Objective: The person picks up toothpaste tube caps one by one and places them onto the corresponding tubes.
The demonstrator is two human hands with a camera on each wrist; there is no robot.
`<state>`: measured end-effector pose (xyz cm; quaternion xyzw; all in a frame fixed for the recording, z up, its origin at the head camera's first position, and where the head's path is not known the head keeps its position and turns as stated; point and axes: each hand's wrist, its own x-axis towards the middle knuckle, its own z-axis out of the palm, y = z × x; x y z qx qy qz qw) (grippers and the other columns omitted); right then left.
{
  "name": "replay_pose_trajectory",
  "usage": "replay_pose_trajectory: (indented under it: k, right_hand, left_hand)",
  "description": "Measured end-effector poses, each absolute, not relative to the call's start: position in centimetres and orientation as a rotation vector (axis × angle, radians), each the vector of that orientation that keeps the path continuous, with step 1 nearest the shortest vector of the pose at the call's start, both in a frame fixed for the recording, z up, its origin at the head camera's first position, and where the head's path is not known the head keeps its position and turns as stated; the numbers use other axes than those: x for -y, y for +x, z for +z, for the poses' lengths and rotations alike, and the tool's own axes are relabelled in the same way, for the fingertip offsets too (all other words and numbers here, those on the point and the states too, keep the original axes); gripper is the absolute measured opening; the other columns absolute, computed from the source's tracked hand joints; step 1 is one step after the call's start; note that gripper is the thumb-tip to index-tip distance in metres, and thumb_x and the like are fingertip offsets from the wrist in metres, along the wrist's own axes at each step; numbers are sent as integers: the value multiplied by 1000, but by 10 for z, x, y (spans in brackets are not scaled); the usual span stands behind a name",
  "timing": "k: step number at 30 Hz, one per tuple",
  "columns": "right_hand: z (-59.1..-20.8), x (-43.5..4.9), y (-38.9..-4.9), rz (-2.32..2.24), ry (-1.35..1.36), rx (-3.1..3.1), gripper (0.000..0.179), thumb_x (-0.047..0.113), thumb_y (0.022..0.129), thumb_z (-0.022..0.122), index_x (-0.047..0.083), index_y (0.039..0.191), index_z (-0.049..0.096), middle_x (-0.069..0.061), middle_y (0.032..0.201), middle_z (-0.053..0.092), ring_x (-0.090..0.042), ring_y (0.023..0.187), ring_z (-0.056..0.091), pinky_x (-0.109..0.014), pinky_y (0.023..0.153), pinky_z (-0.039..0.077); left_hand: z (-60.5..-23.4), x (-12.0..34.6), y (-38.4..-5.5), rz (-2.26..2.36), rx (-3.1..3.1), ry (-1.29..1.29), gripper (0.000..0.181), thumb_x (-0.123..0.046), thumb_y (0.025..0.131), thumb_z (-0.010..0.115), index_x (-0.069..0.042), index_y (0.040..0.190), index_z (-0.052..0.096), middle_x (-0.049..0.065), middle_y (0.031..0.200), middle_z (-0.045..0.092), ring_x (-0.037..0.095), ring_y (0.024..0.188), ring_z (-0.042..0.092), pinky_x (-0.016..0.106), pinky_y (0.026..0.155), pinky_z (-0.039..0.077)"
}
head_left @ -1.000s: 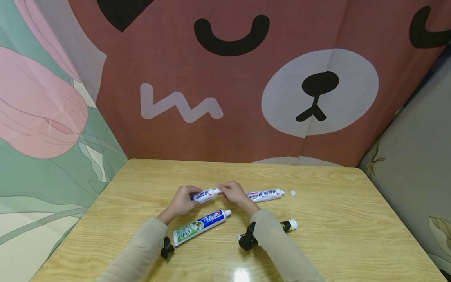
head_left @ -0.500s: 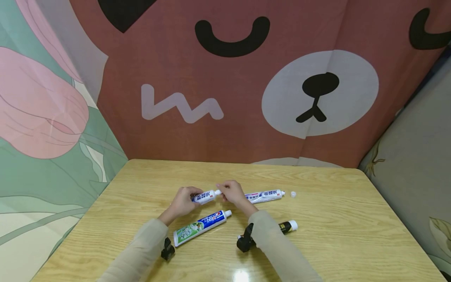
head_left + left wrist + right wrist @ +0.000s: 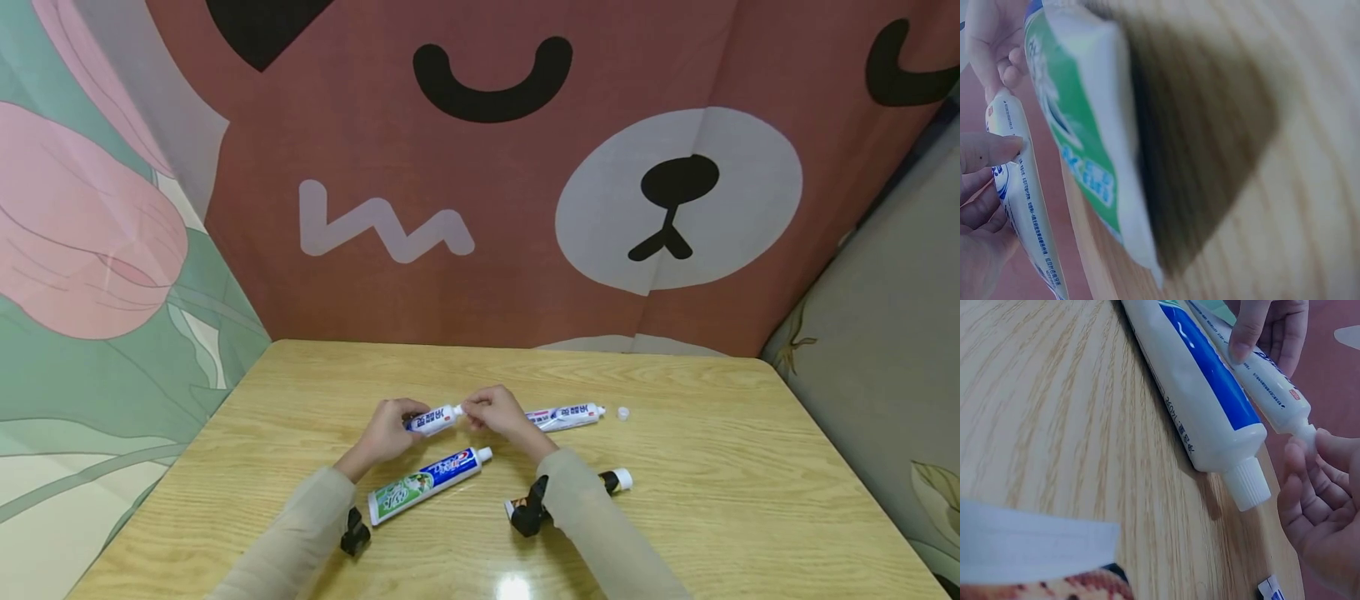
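My left hand [image 3: 388, 428] grips a white toothpaste tube [image 3: 435, 420] with blue lettering, thumb on one side and fingers on the other. At the tube's narrow end, my right hand [image 3: 495, 410] pinches the small white cap [image 3: 1305, 433] between thumb and fingers, as the right wrist view shows. Nearer the body lies a capped green and blue toothpaste tube [image 3: 427, 485], which looms large in the left wrist view. Behind my right wrist, a second white toothpaste tube [image 3: 566, 417] lies uncapped, partly hidden by the hand.
A loose white cap [image 3: 623, 413] sits right of the uncapped tube. Under my right forearm is a black tube with a white cap [image 3: 622, 478], mostly covered by the sleeve. The wooden table [image 3: 750, 483] ends at a bear-print cloth [image 3: 487, 300].
Both hands stay at the same tube. My right fingers have shifted slightly at its cap, covering more of it in the head view. The other tubes have not moved.
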<state>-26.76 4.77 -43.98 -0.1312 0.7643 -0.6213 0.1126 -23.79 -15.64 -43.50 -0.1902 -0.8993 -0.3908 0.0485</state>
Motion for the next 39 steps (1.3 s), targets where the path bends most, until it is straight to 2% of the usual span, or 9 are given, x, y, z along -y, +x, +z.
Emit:
replay_pose_trajectory:
  k: [4, 9, 10, 17, 24, 27, 32, 35, 39]
  right_hand:
    - [-432, -46, -262, -1791, -373, -2300, 17, 3, 87, 58, -13, 89, 64, -27, 67, 58, -8, 48, 51, -31, 51, 51]
    - [-450, -43, -272, -1756, -334, -2359, 30, 14, 91, 55, -12, 77, 62, -2, 52, 52, -7, 45, 48, -20, 43, 43]
    - [-450, -43, -271, -1748, -331, -2370, 33, 16, 92, 53, -12, 76, 62, -1, 52, 52, -7, 44, 48, -20, 43, 43]
    - [-449, -44, -269, -1683, -358, -2447, 38, 24, 92, 54, -9, 77, 65, -6, 54, 54, -11, 46, 47, -22, 44, 42]
    - [-447, -47, -268, -1851, -374, -2206, 22, 7, 89, 56, -10, 102, 61, -21, 82, 64, -20, 68, 62, -32, 65, 54]
    - [-447, -47, -268, -1846, -362, -2200, 20, 6, 90, 55, -11, 96, 62, -17, 73, 63, -15, 59, 60, -30, 60, 53]
    - [-446, -47, -268, -1779, -342, -2276, 34, 19, 92, 54, -12, 82, 62, -11, 60, 58, -10, 49, 52, -25, 49, 47]
    - [-446, -47, -267, -1793, -339, -2258, 32, 20, 92, 54, -11, 88, 64, -16, 68, 61, -14, 56, 56, -27, 54, 50]
    - [-447, -48, -268, -1841, -374, -2182, 22, 9, 90, 55, -10, 99, 62, -23, 81, 63, -20, 65, 60, -33, 63, 53]
  left_hand:
    - [-435, 156, -237, -1191, 2735, -579, 35, 13, 64, 72, 4, 97, 66, 14, 95, 65, 24, 86, 62, 35, 76, 51]
    - [-435, 155, -237, -1166, 2721, -604, 34, 12, 65, 72, 4, 97, 67, 13, 95, 66, 23, 85, 62, 35, 76, 51]
    - [-435, 155, -237, -1162, 2721, -604, 34, 11, 65, 72, 4, 97, 67, 13, 95, 66, 23, 85, 62, 35, 76, 51]
    - [-437, 155, -238, -1166, 2716, -606, 35, 11, 64, 73, 3, 97, 67, 12, 95, 66, 22, 84, 62, 34, 75, 51]
    - [-441, 158, -239, -1175, 2689, -625, 33, 12, 63, 73, 4, 95, 67, 13, 92, 66, 22, 80, 62, 31, 71, 52]
    - [-441, 158, -239, -1173, 2687, -635, 33, 11, 64, 73, 4, 95, 67, 13, 92, 66, 22, 80, 62, 31, 71, 52]
    - [-440, 158, -239, -1179, 2687, -663, 34, 11, 64, 73, 4, 96, 67, 13, 93, 66, 21, 81, 62, 31, 72, 52]
    - [-439, 157, -240, -1187, 2692, -663, 34, 11, 64, 73, 4, 96, 67, 12, 92, 66, 21, 81, 62, 31, 72, 52]
    - [-439, 157, -239, -1190, 2714, -651, 34, 10, 64, 74, 3, 97, 67, 11, 92, 66, 20, 81, 62, 31, 72, 52]
